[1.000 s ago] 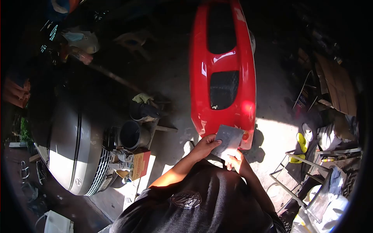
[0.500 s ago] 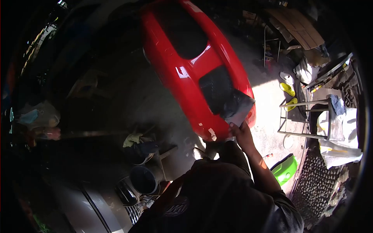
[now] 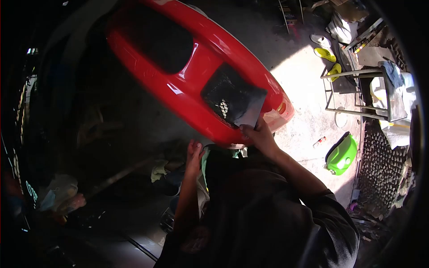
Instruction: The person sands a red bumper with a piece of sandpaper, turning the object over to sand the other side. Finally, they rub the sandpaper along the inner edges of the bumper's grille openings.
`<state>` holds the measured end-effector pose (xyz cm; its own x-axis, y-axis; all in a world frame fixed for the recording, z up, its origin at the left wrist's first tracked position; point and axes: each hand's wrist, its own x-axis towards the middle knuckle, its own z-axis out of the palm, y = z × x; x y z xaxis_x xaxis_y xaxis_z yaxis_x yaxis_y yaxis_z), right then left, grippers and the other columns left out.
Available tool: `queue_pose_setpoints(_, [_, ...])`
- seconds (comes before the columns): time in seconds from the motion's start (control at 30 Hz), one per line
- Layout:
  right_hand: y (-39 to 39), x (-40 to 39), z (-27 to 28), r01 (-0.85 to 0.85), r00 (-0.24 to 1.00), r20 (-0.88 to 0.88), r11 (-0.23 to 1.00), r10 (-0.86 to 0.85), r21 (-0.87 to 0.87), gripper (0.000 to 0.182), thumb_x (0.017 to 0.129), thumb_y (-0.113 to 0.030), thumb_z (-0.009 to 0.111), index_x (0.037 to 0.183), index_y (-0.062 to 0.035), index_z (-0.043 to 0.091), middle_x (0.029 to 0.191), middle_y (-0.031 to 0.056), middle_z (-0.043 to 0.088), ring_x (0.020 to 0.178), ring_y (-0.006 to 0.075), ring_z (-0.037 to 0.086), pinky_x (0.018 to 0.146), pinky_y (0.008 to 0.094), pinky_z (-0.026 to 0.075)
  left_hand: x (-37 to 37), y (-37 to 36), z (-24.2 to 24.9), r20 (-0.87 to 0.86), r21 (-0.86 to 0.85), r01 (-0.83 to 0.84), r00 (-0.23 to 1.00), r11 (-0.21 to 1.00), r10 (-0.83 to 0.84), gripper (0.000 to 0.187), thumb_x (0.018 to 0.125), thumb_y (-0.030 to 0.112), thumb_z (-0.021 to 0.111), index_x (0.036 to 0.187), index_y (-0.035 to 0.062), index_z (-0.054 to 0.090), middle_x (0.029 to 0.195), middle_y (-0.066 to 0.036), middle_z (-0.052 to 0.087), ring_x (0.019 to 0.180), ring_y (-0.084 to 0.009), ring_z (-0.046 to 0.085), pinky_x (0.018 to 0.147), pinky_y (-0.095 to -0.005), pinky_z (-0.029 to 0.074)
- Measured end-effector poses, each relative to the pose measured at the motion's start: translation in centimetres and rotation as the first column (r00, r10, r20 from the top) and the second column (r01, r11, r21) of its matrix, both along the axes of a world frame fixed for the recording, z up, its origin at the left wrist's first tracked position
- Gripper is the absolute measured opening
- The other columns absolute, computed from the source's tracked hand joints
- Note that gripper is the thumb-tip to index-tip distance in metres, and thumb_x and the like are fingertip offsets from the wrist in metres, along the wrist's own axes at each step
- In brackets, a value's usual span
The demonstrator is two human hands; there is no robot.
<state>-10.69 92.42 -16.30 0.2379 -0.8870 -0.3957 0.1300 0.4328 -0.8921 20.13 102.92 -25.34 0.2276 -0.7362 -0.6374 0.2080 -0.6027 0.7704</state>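
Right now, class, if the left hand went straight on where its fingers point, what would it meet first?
The left hand would probably meet the red panel first, at its near edge, though depth is unclear from this view.

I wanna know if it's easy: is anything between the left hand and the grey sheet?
Nothing visible blocks the left hand from the grey sheet, which the right hand grips; the red panel seems behind the gap.

There were two hands, one left hand point(image 3: 194, 154) and one right hand point(image 3: 261, 134); one gray sheet point(image 3: 253, 110); one red shell point(image 3: 203, 62) with two large openings point(image 3: 161, 44); two yellow shoes point(image 3: 325, 54) and one white shoe point(image 3: 320, 41) (three shoes altogether); and one green piece point(image 3: 344, 156).
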Motion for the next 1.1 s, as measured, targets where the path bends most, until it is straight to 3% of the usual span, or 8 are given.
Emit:
queue_pose_setpoints(0.17, [-1.1, 0.9, -2.3, -0.085, 0.989, -0.131, 0.994, 0.075, -0.070, 0.034, 0.099, -0.021, 0.059, 0.125, -0.0005, 0.052, 0.089, 0.0156, 0.067, 0.085, 0.0279, 0.069, 0.078, 0.0415, 0.053, 1.0, -3.3, -0.3, 0.017, -0.036, 0.033, 0.999, 0.999, -0.033, 0.085, 0.100, 0.038, 0.066, 0.163, 0.0108, 0.016, 0.162, -0.014, 0.030, 0.147, -0.0310, 0.035, 0.117, -0.0496, 0.034])
queue_pose_setpoints(0.33, [-1.1, 2.0, -2.4, -0.143, 0.921, -0.374, 0.987, 0.104, -0.079, 0.034, 0.100, -0.028, 0.060, 0.117, 0.0012, 0.053, 0.095, 0.0322, 0.066, 0.098, 0.0502, 0.065, 0.079, 0.0527, 0.050, 0.2, -6.4, 0.0, -0.182, -0.149, 0.141, 0.969, 0.979, -0.168, 0.083, 0.102, 0.020, 0.062, 0.164, 0.0110, 0.007, 0.160, -0.011, 0.033, 0.146, -0.0235, 0.035, 0.119, -0.0390, 0.030])
queue_pose_setpoints(0.53, [-1.6, 2.8, -2.7, -0.057, 0.933, -0.359, 0.988, 0.002, -0.143, 0.035, 0.098, -0.026, 0.063, 0.117, 0.0007, 0.053, 0.097, 0.0318, 0.067, 0.099, 0.0498, 0.065, 0.082, 0.0533, 0.051, 2.7, -6.0, -4.6, -0.352, -0.206, 0.063, 0.926, 0.976, -0.134, 0.068, 0.105, 0.042, 0.055, 0.159, 0.0129, 0.026, 0.156, -0.008, 0.040, 0.143, -0.0231, 0.039, 0.118, -0.0454, 0.031])
queue_pose_setpoints(0.63, [-1.2, 4.0, -4.2, 0.075, 0.966, -0.224, 0.967, -0.131, -0.245, 0.031, 0.096, -0.020, 0.067, 0.119, -0.0017, 0.056, 0.093, 0.0147, 0.070, 0.085, 0.0244, 0.070, 0.074, 0.0411, 0.054, 2.7, -6.6, -3.9, -0.415, -0.123, -0.003, 0.908, 0.992, -0.049, 0.075, 0.101, 0.065, 0.040, 0.157, 0.0158, 0.031, 0.156, -0.008, 0.042, 0.145, -0.0273, 0.039, 0.118, -0.0516, 0.029])
queue_pose_setpoints(0.77, [-1.2, 3.6, -3.1, -0.053, 0.983, -0.182, 0.996, 0.040, -0.068, 0.038, 0.097, -0.024, 0.062, 0.127, -0.0020, 0.053, 0.102, 0.0301, 0.068, 0.104, 0.0500, 0.064, 0.086, 0.0513, 0.052, 2.0, -7.0, -3.8, -0.298, -0.052, 0.010, 0.954, 0.999, -0.025, 0.084, 0.096, 0.077, 0.036, 0.156, 0.0169, 0.035, 0.155, -0.008, 0.045, 0.145, -0.0285, 0.039, 0.118, -0.0538, 0.029])
queue_pose_setpoints(0.93, [-1.4, 3.3, -2.8, -0.027, 0.969, -0.244, 0.979, -0.024, -0.202, 0.035, 0.098, -0.024, 0.061, 0.123, -0.0003, 0.055, 0.100, 0.0308, 0.068, 0.101, 0.0500, 0.065, 0.085, 0.0524, 0.052, 0.7, -7.8, -3.1, -0.376, -0.116, 0.007, 0.925, 0.993, -0.051, 0.081, 0.099, 0.073, 0.034, 0.157, 0.0158, 0.033, 0.157, -0.006, 0.043, 0.143, -0.0245, 0.041, 0.117, -0.0474, 0.030])
queue_pose_setpoints(1.03, [-1.7, 2.6, -2.0, 0.035, 0.945, -0.313, 0.980, -0.095, -0.194, 0.032, 0.099, -0.024, 0.061, 0.120, 0.0000, 0.058, 0.099, 0.0248, 0.071, 0.097, 0.0405, 0.071, 0.081, 0.0448, 0.054, 0.2, -7.9, -2.4, -0.371, -0.125, 0.000, 0.928, 0.992, -0.047, 0.080, 0.100, 0.073, 0.034, 0.156, 0.0156, 0.034, 0.154, -0.006, 0.045, 0.142, -0.0237, 0.042, 0.116, -0.0471, 0.032])
queue_pose_setpoints(1.1, [-1.4, 2.8, -2.9, 0.035, 0.949, -0.297, 0.975, -0.101, -0.220, 0.032, 0.099, -0.024, 0.061, 0.118, 0.0013, 0.057, 0.098, 0.0297, 0.069, 0.098, 0.0472, 0.067, 0.082, 0.0503, 0.053, 0.4, -7.8, -2.5, -0.349, -0.120, 0.013, 0.936, 0.993, -0.055, 0.081, 0.099, 0.074, 0.035, 0.156, 0.0163, 0.034, 0.154, -0.006, 0.046, 0.142, -0.0248, 0.042, 0.115, -0.0493, 0.032])
